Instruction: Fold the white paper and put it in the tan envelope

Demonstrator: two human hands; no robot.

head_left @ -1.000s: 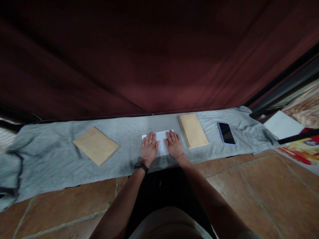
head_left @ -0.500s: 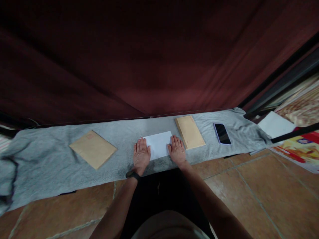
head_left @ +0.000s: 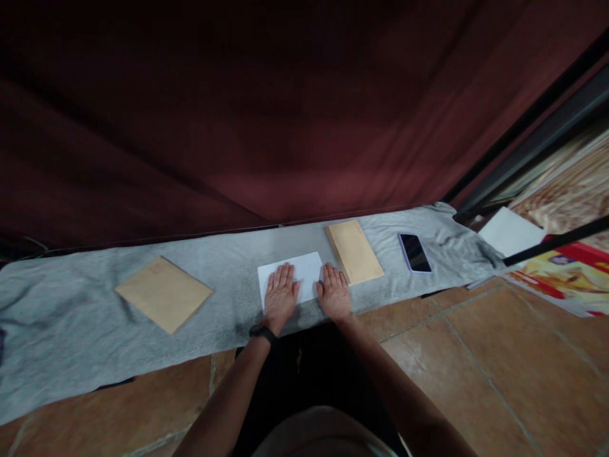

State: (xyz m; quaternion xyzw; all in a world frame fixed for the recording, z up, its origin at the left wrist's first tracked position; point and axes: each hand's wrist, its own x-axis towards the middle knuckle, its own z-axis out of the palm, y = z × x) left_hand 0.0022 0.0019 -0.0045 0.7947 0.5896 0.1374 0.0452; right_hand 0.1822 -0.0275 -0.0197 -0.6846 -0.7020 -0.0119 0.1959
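White paper [head_left: 307,270], left hand [head_left: 281,293] atop, grey cloth [head_left: 235,263]

Black wristband [head_left: 263,332], dark trousers [head_left: 309,371]

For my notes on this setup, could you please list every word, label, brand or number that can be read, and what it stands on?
No text can be read.
Left brown envelope: faint red print, too blurred.
Thick brown stack: faint marks, too small.
Red-and-yellow printed sheet: blue logo-like patch, too blurred.
White paper: no print visible.
Phone: dark screen, no text visible.
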